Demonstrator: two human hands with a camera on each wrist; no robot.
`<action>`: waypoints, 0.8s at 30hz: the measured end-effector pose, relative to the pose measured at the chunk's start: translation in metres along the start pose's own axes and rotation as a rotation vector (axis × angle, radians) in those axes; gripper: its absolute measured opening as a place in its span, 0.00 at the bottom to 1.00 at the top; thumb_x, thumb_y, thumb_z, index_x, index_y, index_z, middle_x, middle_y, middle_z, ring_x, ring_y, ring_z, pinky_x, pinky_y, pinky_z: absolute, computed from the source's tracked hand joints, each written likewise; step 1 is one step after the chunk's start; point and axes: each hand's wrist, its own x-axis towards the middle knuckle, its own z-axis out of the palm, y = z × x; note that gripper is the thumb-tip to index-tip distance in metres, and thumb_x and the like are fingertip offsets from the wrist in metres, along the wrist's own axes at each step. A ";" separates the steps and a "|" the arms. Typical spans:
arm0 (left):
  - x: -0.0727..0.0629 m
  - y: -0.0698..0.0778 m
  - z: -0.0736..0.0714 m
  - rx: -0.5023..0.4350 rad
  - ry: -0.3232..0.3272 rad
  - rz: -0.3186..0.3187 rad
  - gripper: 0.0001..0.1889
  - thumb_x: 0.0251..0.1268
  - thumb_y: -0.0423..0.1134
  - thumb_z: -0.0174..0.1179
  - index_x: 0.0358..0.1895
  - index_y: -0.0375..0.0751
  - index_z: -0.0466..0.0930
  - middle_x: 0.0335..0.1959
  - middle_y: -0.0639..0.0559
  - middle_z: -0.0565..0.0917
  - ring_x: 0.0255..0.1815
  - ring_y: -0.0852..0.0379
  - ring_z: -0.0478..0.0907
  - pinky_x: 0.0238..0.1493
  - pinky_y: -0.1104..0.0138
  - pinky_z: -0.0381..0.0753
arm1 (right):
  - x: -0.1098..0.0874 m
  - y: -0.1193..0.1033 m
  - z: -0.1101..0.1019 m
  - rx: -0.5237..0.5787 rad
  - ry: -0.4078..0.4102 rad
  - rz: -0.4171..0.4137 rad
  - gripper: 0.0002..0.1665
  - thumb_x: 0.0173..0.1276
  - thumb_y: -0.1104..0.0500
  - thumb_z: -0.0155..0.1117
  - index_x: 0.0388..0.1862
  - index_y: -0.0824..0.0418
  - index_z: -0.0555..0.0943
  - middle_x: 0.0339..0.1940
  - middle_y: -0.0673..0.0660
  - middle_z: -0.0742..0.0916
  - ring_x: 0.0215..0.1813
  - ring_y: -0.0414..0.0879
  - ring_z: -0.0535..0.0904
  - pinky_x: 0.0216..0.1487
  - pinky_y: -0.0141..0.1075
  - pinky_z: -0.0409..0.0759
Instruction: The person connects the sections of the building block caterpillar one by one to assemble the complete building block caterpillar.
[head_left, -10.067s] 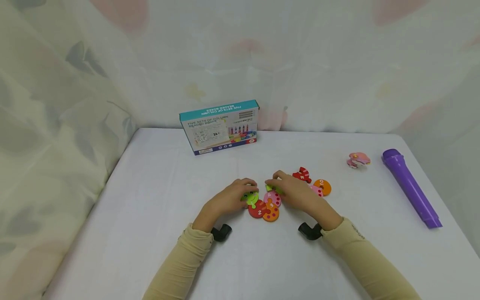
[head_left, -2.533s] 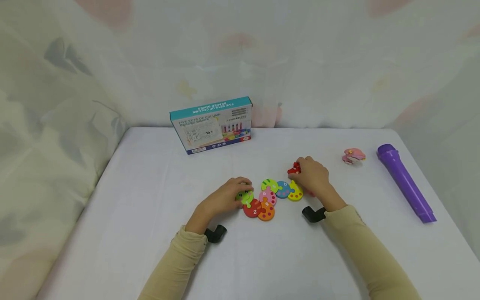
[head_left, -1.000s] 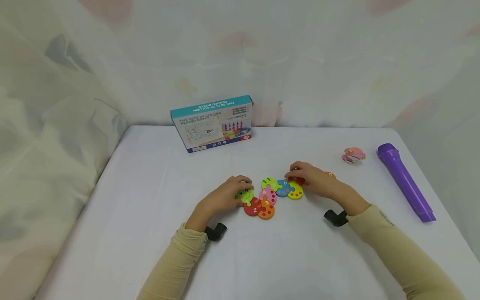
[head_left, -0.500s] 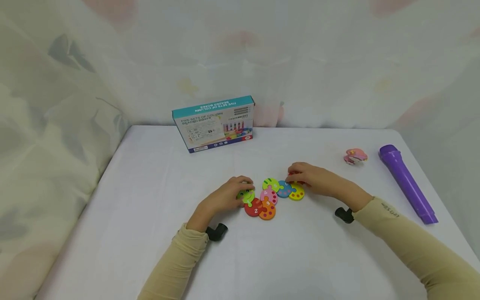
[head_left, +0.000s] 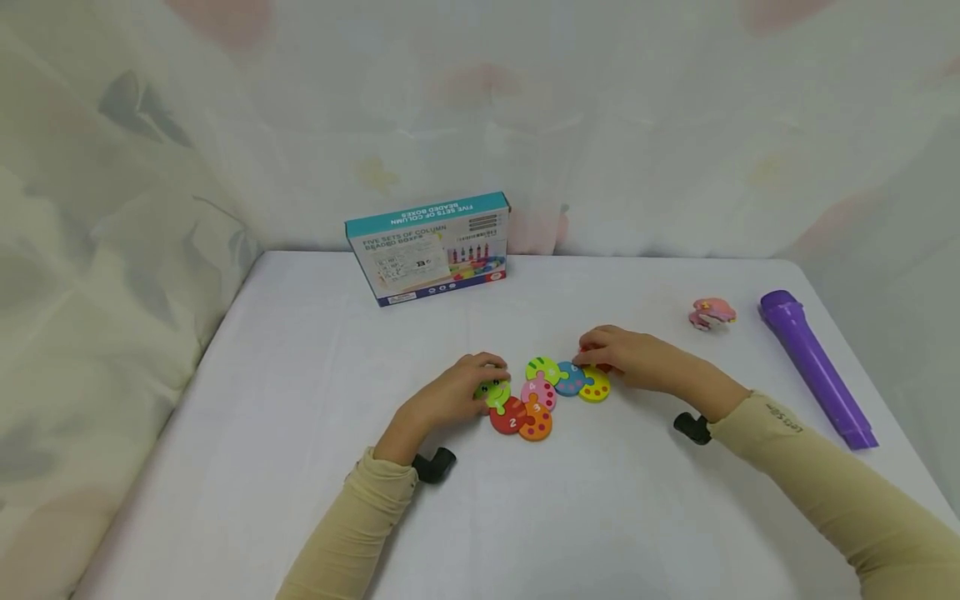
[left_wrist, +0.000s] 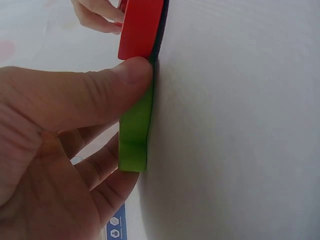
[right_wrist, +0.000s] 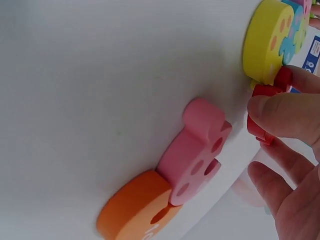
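Note:
Numbered caterpillar puzzle pieces lie in a winding row on the white table. My left hand (head_left: 450, 392) holds the green smiling head piece (head_left: 496, 396) between thumb and fingers; it joins the red 2 piece (head_left: 507, 417). From there run the orange 3 piece (head_left: 536, 423), pink 4 piece (head_left: 537, 393), green 5 piece (head_left: 542, 369), blue piece (head_left: 570, 380) and yellow piece (head_left: 596, 387). At the yellow end, my right hand (head_left: 637, 358) pinches a red puzzle piece (right_wrist: 264, 91), largely hidden by the fingers. Whether its tab sits fully in the yellow one I cannot tell.
In the right wrist view, a pink piece (right_wrist: 190, 157) and an orange 10 piece (right_wrist: 135, 205) touch near my right hand. A bead-set box (head_left: 427, 250) stands at the back. To the right lie a small pink toy (head_left: 712, 313) and a purple microphone-shaped tube (head_left: 817, 367).
Green 5, blue and yellow pieces have joined the row since the oldest frame. My right hand has brought the red piece down to the yellow one. The left hand stays on the head piece.

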 end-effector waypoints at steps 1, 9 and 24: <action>0.000 0.000 0.000 -0.002 0.001 0.002 0.25 0.55 0.32 0.64 0.59 0.45 0.75 0.62 0.53 0.68 0.63 0.54 0.62 0.63 0.62 0.65 | -0.001 0.000 0.000 0.000 -0.001 0.003 0.24 0.59 0.68 0.64 0.55 0.53 0.78 0.57 0.55 0.76 0.60 0.51 0.68 0.56 0.45 0.74; 0.002 0.001 0.002 0.002 -0.007 -0.001 0.25 0.55 0.33 0.64 0.59 0.46 0.75 0.62 0.54 0.68 0.63 0.55 0.62 0.63 0.63 0.65 | -0.004 0.004 0.007 0.024 -0.002 0.061 0.32 0.59 0.67 0.64 0.63 0.54 0.70 0.60 0.54 0.75 0.63 0.50 0.68 0.56 0.45 0.74; 0.000 0.001 0.000 0.021 0.006 -0.009 0.24 0.55 0.33 0.63 0.58 0.47 0.75 0.61 0.54 0.68 0.63 0.55 0.62 0.64 0.62 0.64 | -0.058 0.028 0.005 0.217 0.126 0.436 0.44 0.53 0.51 0.71 0.66 0.62 0.65 0.61 0.66 0.72 0.61 0.61 0.66 0.57 0.57 0.68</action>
